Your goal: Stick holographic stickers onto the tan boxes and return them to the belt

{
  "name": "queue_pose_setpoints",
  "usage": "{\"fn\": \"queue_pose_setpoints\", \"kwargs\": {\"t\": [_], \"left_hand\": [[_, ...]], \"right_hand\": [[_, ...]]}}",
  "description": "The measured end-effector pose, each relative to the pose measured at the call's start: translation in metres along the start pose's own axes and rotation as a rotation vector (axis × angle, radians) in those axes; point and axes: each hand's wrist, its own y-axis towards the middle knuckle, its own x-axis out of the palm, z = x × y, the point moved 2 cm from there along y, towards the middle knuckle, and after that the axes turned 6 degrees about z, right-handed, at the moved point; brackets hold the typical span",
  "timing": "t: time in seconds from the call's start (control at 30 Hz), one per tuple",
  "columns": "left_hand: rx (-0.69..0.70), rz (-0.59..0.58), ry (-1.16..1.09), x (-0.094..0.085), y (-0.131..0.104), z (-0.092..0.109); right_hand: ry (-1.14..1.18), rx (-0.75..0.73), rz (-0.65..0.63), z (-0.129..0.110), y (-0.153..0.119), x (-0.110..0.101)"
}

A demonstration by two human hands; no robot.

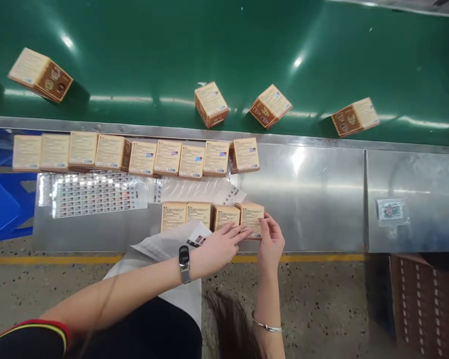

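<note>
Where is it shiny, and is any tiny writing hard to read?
In the head view, white glare spots the green surface and the metal table; also in the head view, small print on the box by the right hand is too fine to read.

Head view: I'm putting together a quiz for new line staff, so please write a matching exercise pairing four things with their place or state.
1. Left hand
2. Right hand
3. Four spaced-out boxes
4. Clear packet

A. On the green surface
B. At the right edge of a near-row box
C. Far right on the metal table
D. Wears a dark-faced watch at its wrist

Pairs: 1-D, 2-B, 3-A, 4-C
</note>
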Motion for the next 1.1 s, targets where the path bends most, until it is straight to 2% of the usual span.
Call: {"fn": "queue_pose_setpoints", "kwargs": {"t": [0.13, 0.37, 0.5, 0.57, 0.67, 0.77, 0.8, 0.83, 0.9, 0.97, 1.0, 1.03, 1.1], "left_hand": [[-0.002, -0.023, 0.0, 0.0, -0.003, -0.001], [-0.031, -0.043, -0.092, -0.002, -0.003, -0.001], [-0.029, -0.062, -0.084, -0.002, -0.002, 0.0], [-0.02, -0.063, -0.096, -0.002, -0.002, 0.0], [-0.004, -0.036, -0.123, -0.005, -0.003, -0.003], [0.018, 0.047, -0.206, -0.017, -0.007, -0.007], [0.003, 0.066, -0.263, -0.024, -0.01, -0.008], [-0.033, 0.068, -0.33, -0.031, -0.013, -0.01], [-0.151, 0.029, -0.465, -0.047, -0.02, -0.013], [-0.281, -0.018, -0.57, -0.06, -0.027, -0.017], [-0.332, -0.03, -0.615, -0.065, -0.031, -0.02], [-0.37, -0.039, -0.655, -0.07, -0.034, -0.022], [-0.42, -0.063, -0.719, -0.074, -0.039, -0.028]], "right_hand": [[-0.002, -0.018, 0.073, -0.003, -0.007, 0.004], [-0.122, -0.093, 0.109, -0.005, -0.015, 0.008], [-0.204, -0.196, 0.226, -0.007, -0.02, 0.016], [-0.192, -0.198, 0.295, -0.01, -0.019, 0.02], [-0.185, -0.154, 0.31, -0.016, -0.013, 0.02], [-0.263, -0.242, 0.301, -0.031, -0.012, 0.007], [-0.28, -0.292, 0.258, -0.038, -0.015, 0.001], [-0.282, -0.333, 0.158, -0.046, -0.019, -0.004], [-0.261, -0.344, -0.188, -0.058, -0.031, -0.012], [-0.25, -0.275, -0.533, -0.066, -0.047, -0.015], [-0.264, -0.241, -0.628, -0.068, -0.053, -0.016], [-0.289, -0.222, -0.667, -0.069, -0.058, -0.016], [-0.336, -0.234, -0.655, -0.07, -0.064, -0.015]]}}
